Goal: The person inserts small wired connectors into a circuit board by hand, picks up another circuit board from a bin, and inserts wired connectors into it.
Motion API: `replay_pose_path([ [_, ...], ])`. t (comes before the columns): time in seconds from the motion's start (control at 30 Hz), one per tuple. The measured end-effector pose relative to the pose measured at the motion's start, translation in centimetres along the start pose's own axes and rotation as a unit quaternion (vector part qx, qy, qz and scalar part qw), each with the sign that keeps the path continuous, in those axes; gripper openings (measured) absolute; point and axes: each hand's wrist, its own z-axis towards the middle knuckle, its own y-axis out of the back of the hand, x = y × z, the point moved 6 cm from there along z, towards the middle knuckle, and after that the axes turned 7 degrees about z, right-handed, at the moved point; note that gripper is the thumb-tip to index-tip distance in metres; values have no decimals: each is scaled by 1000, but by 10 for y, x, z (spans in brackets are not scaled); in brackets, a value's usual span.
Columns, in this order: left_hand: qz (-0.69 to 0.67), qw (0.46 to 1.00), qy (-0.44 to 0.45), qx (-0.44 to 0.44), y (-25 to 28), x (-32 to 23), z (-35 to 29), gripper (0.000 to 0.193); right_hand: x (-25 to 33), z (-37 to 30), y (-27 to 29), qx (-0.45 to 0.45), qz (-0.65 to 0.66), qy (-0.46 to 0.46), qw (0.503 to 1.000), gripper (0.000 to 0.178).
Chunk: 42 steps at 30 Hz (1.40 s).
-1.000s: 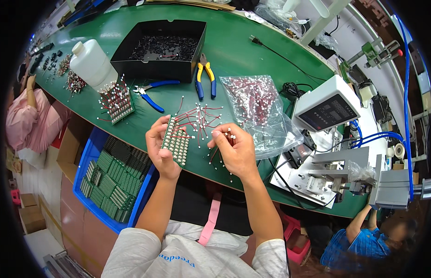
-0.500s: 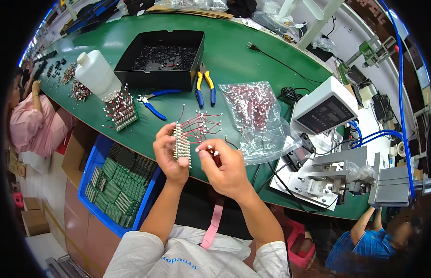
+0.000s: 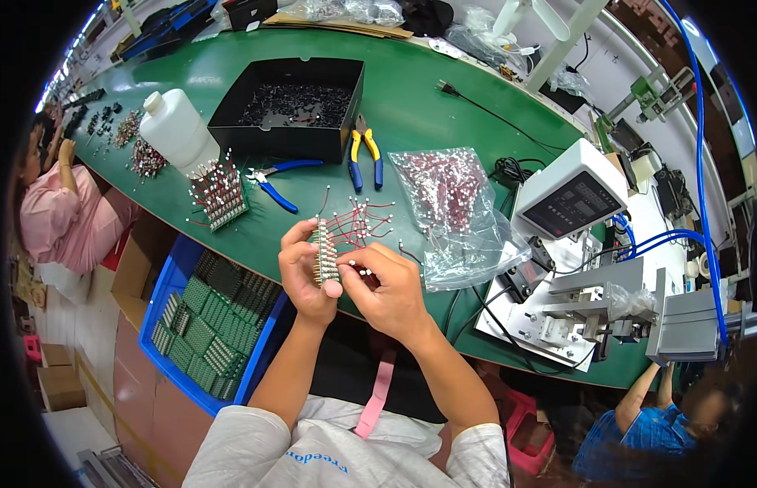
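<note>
Upright in my left hand (image 3: pixel 304 278) is a circuit board panel (image 3: pixel 322 250) with rows of pale pins or connectors, gripped along its edge by fingers and thumb. Short red wires (image 3: pixel 359 221) with white ends fan out from its right side. My right hand (image 3: pixel 391 294) is closed in a pinch at the lower right of the panel, touching or almost touching it. Small white wire ends show by its fingers; the wires themselves are mostly hidden in the hand. Another wired panel (image 3: pixel 224 199) stands on the green table (image 3: pixel 411 89) at the left.
Beyond are blue-handled cutters (image 3: pixel 274 193), yellow-blue pliers (image 3: pixel 367 163), a black box (image 3: pixel 273 134) of small dark parts and a white bottle (image 3: pixel 179 128). A plastic bag (image 3: pixel 452 195) of red wires lies right, before a machine (image 3: pixel 569 195). A blue bin (image 3: pixel 163 293) holds green boards. Co-workers sit on both sides.
My right hand has moved left, bringing its pinched fingers from beside the panel up to its right face. My left hand still holds the panel.
</note>
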Motion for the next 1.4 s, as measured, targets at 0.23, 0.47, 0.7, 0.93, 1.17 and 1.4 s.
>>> replay_pose_path([
  [0.23, -11, 1000, 4, 6, 0, 1, -1, 64, -5, 1, -2, -12, 7, -5, 1000, 12],
  [0.47, -22, 1000, 4, 4, -1, 2, -1, 65, -3, 0, -8, -30, -11, 25, 999, 12],
  [0.7, -36, 999, 37, -10, 3, 2, -4, 50, -3, -2, -10, -46, -23, 40, 998, 12],
  [0.93, 20, 1000, 3, -11, 1, -7, -1, 34, -3, -4, -11, -52, -22, 54, 997, 13],
  [1.17, 29, 999, -4, -13, 2, -8, -1, 28, -1, -4, -10, -50, -20, 63, 997, 13],
  [1.4, 32, 999, -6, -11, 1, -9, -1, 27, -3, -4, -10, -46, -14, 63, 997, 14],
])
